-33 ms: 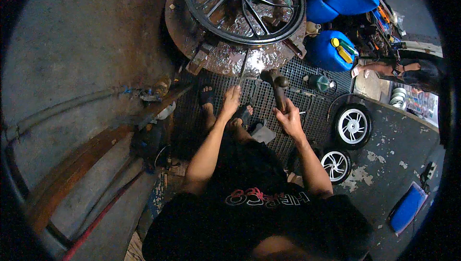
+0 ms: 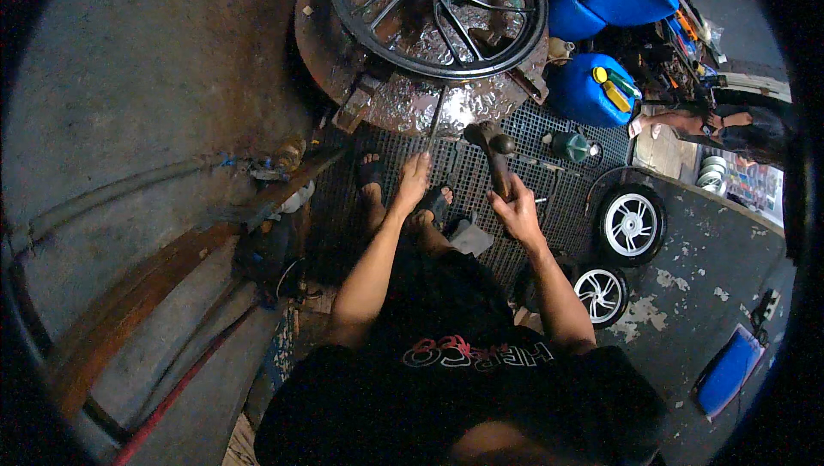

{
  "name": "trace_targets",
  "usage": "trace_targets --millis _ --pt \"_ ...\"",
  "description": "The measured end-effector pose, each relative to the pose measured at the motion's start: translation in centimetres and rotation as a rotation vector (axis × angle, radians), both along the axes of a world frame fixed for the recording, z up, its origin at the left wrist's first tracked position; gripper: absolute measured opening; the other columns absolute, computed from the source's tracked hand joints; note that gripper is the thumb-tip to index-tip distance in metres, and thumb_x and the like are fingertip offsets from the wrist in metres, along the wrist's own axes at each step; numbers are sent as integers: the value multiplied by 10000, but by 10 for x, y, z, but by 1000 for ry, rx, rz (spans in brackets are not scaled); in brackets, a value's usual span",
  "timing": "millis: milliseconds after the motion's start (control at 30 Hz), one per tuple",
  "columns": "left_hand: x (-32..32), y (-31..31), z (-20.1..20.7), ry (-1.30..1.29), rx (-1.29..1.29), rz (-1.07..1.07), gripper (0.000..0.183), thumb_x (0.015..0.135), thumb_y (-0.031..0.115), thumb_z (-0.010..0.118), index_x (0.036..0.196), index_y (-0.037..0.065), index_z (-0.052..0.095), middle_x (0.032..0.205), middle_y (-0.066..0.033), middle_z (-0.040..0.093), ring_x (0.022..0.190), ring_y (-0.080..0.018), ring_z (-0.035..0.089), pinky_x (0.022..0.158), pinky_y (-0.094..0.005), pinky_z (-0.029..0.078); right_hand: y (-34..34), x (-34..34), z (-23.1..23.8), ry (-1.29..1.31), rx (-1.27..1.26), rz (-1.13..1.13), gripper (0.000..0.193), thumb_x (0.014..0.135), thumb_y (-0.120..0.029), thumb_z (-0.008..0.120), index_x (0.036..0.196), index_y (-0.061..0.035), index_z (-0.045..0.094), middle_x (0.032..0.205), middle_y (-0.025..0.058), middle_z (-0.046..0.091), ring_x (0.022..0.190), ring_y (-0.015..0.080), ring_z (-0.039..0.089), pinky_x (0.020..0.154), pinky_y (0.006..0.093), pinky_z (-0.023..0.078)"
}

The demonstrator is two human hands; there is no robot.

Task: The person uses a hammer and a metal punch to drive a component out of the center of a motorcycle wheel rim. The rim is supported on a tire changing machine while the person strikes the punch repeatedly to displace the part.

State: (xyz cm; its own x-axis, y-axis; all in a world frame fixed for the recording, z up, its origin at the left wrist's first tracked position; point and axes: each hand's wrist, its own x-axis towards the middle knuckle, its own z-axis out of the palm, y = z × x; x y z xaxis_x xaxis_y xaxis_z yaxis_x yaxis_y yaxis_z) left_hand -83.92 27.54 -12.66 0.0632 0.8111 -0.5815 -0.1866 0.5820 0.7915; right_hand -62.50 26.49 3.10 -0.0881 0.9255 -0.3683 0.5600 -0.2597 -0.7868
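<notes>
My left hand point(image 2: 415, 176) is closed around a thin metal rod point(image 2: 439, 112), which slants up toward the near edge of a black motorcycle wheel rim point(image 2: 436, 33). Whether the rod's far end touches the rim I cannot tell. The spoked rim lies flat, without a tyre, on a round, wet, rusty metal stand point(image 2: 396, 111). To the right of the rod, my right hand point(image 2: 517, 208) grips the handle of a ball-peen hammer point(image 2: 498, 157), its head raised and apart from the rod. A short white stick, like a cigarette point(image 2: 540, 200), shows beside my right fingers.
Blue plastic jerrycans point(image 2: 589, 93) stand right of the stand. A dark bottle point(image 2: 571, 148) is on the black grid mat point(image 2: 335, 200). Two white-spoked wheels point(image 2: 633, 224) lie at right. A wooden beam point(image 2: 163, 286) runs along the left. Another person's arm point(image 2: 730, 120) shows far right.
The hammer head has shifted very slightly to the left. Both hands and the rim otherwise hold their places.
</notes>
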Motion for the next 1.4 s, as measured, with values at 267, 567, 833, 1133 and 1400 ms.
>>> trace_targets --millis 267,567,833,1133,1400 --pt "1 4 3 376 156 -99 467 969 392 354 830 -21 523 747 -176 540 709 -343 523 676 -420 405 25 -29 3 -85 -28 73 360 776 -174 660 1015 30 485 717 201 577 594 297 542 604 383 443" --pt "7 10 -4 362 81 -80 492 963 410 345 910 -37 544 853 -252 559 813 -422 531 737 -456 401 36 -46 -39 -157 8 153 419 749 -116 679 1045 30 422 730 267 582 732 472 577 621 471 454" --pt "9 8 -8 359 78 -72 503 967 405 341 964 -54 548 942 -278 557 853 -438 537 768 -463 412 33 -49 -40 -153 79 132 392 751 -103 674 1026 24 426 707 252 594 704 460 587 620 466 465" --pt "10 3 -22 446 176 -95 533 962 438 366 1227 -8 490 1030 -177 593 754 -237 611 577 -324 509 45 -57 -21 -79 133 75 281 771 -55 637 944 29 432 603 192 585 553 313 636 504 378 469" --pt "13 11 12 410 183 13 503 968 387 363 1069 -70 546 1045 -282 566 974 -427 540 832 -436 417 48 -60 -2 -98 166 86 304 768 -60 633 991 27 446 624 170 604 540 270 633 510 346 472"
